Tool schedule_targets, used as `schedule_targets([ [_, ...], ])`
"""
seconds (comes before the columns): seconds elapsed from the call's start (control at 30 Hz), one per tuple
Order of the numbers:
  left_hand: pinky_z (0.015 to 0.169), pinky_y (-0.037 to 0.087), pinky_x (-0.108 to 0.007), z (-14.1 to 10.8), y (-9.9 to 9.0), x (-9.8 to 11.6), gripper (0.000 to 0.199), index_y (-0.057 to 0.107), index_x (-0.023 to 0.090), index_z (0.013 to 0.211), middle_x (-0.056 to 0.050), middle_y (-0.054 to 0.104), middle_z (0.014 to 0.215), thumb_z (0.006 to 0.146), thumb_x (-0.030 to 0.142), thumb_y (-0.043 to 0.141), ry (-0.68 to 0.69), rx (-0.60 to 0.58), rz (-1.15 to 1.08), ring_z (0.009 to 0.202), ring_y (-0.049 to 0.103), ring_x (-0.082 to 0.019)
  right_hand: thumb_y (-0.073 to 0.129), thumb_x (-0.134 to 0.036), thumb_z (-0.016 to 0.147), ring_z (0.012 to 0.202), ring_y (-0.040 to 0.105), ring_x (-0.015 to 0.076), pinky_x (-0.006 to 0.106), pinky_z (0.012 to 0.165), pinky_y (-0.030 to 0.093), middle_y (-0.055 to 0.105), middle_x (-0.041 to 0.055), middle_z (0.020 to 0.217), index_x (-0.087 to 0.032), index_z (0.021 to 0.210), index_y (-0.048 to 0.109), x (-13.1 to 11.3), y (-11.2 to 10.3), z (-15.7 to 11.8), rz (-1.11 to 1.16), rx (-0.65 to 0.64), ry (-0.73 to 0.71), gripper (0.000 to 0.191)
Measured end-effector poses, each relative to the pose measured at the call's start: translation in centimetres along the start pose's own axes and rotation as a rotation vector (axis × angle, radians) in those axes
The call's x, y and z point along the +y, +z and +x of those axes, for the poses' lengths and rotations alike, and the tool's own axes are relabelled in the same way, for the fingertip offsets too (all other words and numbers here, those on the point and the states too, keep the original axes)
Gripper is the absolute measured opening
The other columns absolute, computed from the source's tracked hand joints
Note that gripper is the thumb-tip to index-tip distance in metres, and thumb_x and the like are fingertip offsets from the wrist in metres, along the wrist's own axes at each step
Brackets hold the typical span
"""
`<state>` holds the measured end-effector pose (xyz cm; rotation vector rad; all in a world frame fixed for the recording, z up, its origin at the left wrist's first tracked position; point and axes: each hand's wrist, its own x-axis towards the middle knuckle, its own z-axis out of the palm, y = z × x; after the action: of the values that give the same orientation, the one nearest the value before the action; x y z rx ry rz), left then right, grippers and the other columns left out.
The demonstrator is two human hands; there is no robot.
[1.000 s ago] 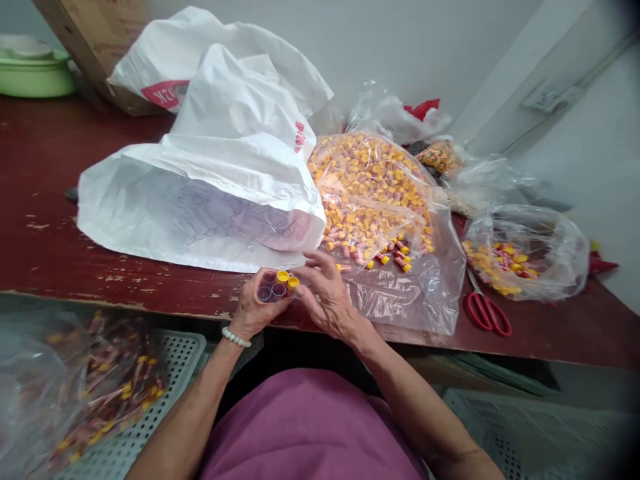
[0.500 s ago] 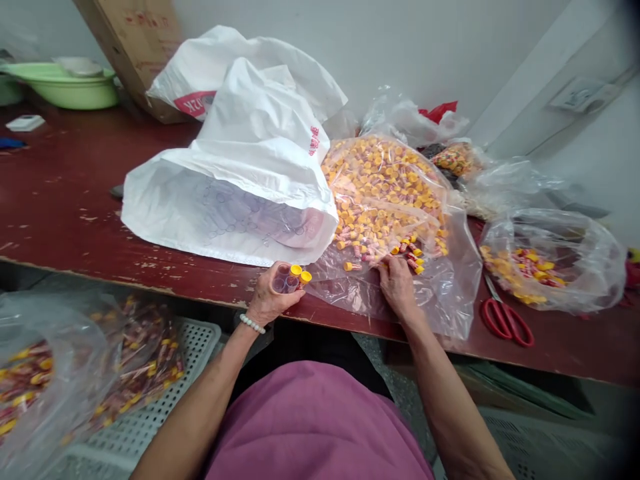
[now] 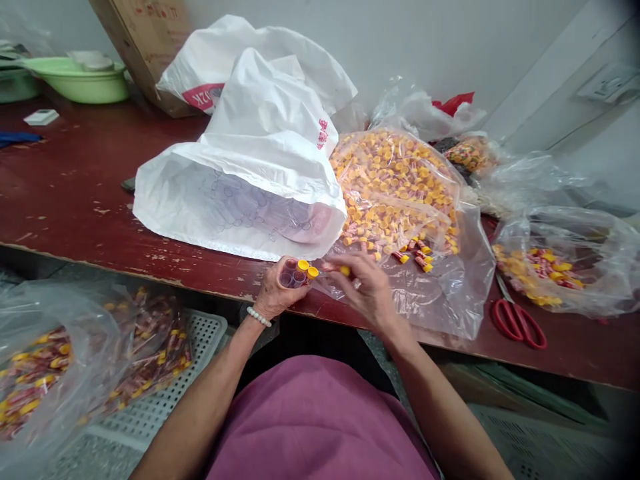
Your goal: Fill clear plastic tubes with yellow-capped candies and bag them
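My left hand (image 3: 275, 297), with a beaded bracelet at the wrist, is closed around several clear plastic tubes (image 3: 289, 277). Yellow caps (image 3: 303, 265) top two of them. Just to the right, my right hand (image 3: 370, 293) pinches a small yellow-capped tube (image 3: 345, 270), blurred by motion. Behind my hands a white sack (image 3: 270, 147) lies with its mouth towards me, clear tubes (image 3: 240, 208) showing inside. Beside it a clear plastic bag (image 3: 463, 293) spreads over the table, bearing a heap of small yellow-capped tubes (image 3: 395, 173) with red-and-white bodies.
Red-handled scissors (image 3: 517, 323) lie right of the bag on the dark red table (image 3: 90, 193). A smaller open bag (image 3: 610, 267) of yellow-capped pieces stands beyond them. Below left, filled bags (image 3: 150, 353) rest on a white crate (image 3: 205, 340). A green basin (image 3: 100, 87) sits far left.
My right hand has come up off the heap and moved left towards my left hand, carrying a small yellow-capped tube. My left hand still holds its clear tubes. The view has shifted slightly.
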<state>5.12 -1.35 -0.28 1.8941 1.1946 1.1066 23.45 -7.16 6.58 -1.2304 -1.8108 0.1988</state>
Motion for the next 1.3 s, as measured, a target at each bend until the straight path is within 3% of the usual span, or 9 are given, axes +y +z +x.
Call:
schedule_targets([
  [0.17, 0.064, 0.047, -0.025, -0.1, -0.1, 0.0, 0.032, 0.053, 0.017, 0.088, -0.001, 0.063, 0.079, 0.062, 0.027, 0.070, 0.018, -0.040, -0.016, 0.067, 0.058, -0.013, 0.051, -0.019, 0.088, 0.095, 0.057, 0.0176, 0.031, 0.082, 0.049, 0.063, 0.0071, 0.101, -0.020, 0.111, 0.055, -1.1, 3.6, 1.2, -0.014, -0.214, -0.158, 0.023],
  [0.4, 0.068, 0.048, -0.027, 0.0, -0.3, 0.3, 0.038, 0.053, 0.018, 0.091, -0.002, 0.064, 0.082, 0.062, 0.034, 0.071, -0.002, -0.039, -0.028, 0.072, 0.060, -0.015, 0.046, -0.011, 0.086, 0.094, 0.054, 0.0185, 0.034, 0.080, 0.049, 0.054, 0.0081, 0.104, -0.022, 0.110, 0.055, -0.9, 3.2, 0.6, -0.055, -0.031, -0.087, 0.028],
  [0.6, 0.068, 0.049, -0.027, -0.1, -0.3, 0.3, 0.037, 0.054, 0.017, 0.092, -0.003, 0.065, 0.085, 0.062, 0.031, 0.071, 0.000, -0.042, -0.031, 0.072, 0.061, -0.016, 0.047, -0.007, 0.080, 0.098, 0.050, 0.0226, 0.041, 0.081, 0.047, 0.051, 0.0094, 0.115, -0.025, 0.110, 0.059, -1.3, 3.7, -0.8, -0.225, -0.221, -0.135, 0.037],
  [0.7, 0.070, 0.050, -0.029, -0.1, 0.0, 0.3, 0.039, 0.054, 0.016, 0.091, -0.004, 0.066, 0.084, 0.060, 0.031, 0.071, -0.008, 0.005, 0.020, 0.074, 0.062, -0.018, 0.043, -0.007, 0.082, 0.099, 0.052, 0.0191, 0.035, 0.081, 0.047, 0.052, 0.0085, 0.111, -0.022, 0.107, 0.059, 0.7, 0.7, -1.2, -0.139, 0.006, -0.017, 0.034],
  [0.83, 0.069, 0.050, -0.029, 0.0, 0.2, 0.2, 0.040, 0.053, 0.016, 0.093, -0.004, 0.065, 0.083, 0.058, 0.027, 0.071, 0.001, 0.011, 0.024, 0.072, 0.063, -0.017, 0.044, -0.015, 0.082, 0.083, 0.056, 0.0178, 0.035, 0.076, 0.047, 0.059, 0.0055, 0.090, -0.019, 0.094, 0.060, 6.8, -3.8, -2.4, -0.260, 0.367, 0.313, 0.020],
  [0.9, 0.068, 0.051, -0.028, 0.0, 0.2, 0.2, 0.039, 0.053, 0.017, 0.092, -0.003, 0.065, 0.083, 0.059, 0.026, 0.070, 0.004, 0.016, 0.025, 0.072, 0.063, -0.017, 0.046, -0.019, 0.081, 0.078, 0.056, 0.0186, 0.036, 0.075, 0.046, 0.062, 0.0066, 0.086, -0.017, 0.089, 0.060, 9.8, -4.4, -2.9, -0.309, 0.291, 0.407, 0.017],
  [1.0, 0.068, 0.051, -0.029, 0.0, 0.2, 0.2, 0.040, 0.052, 0.018, 0.092, -0.003, 0.066, 0.083, 0.058, 0.026, 0.071, -0.002, 0.022, 0.029, 0.073, 0.063, -0.017, 0.050, -0.025, 0.080, 0.085, 0.056, 0.0217, 0.040, 0.081, 0.044, 0.063, 0.0093, 0.091, -0.017, 0.087, 0.062, 12.5, -3.4, -3.2, -0.390, 0.045, 0.329, 0.017],
  [1.13, 0.068, 0.052, -0.030, -0.1, 0.2, 0.1, 0.041, 0.051, 0.017, 0.092, -0.003, 0.066, 0.082, 0.057, 0.026, 0.071, -0.014, 0.027, 0.013, 0.072, 0.064, -0.017, 0.046, -0.031, 0.086, 0.088, 0.056, 0.0225, 0.040, 0.084, 0.043, 0.065, 0.0099, 0.089, -0.018, 0.085, 0.063, 12.9, -2.7, -3.4, -0.413, -0.040, 0.235, 0.022],
  [1.3, 0.068, 0.052, -0.029, -0.1, 0.4, -0.1, 0.041, 0.052, 0.018, 0.093, -0.003, 0.066, 0.084, 0.058, 0.026, 0.071, -0.013, 0.019, 0.027, 0.071, 0.063, -0.017, 0.051, -0.040, 0.086, 0.080, 0.060, 0.0193, 0.036, 0.074, 0.048, 0.064, 0.0093, 0.094, -0.016, 0.106, 0.058, 10.0, -5.5, -3.9, -0.265, 0.404, 0.445, 0.032],
])
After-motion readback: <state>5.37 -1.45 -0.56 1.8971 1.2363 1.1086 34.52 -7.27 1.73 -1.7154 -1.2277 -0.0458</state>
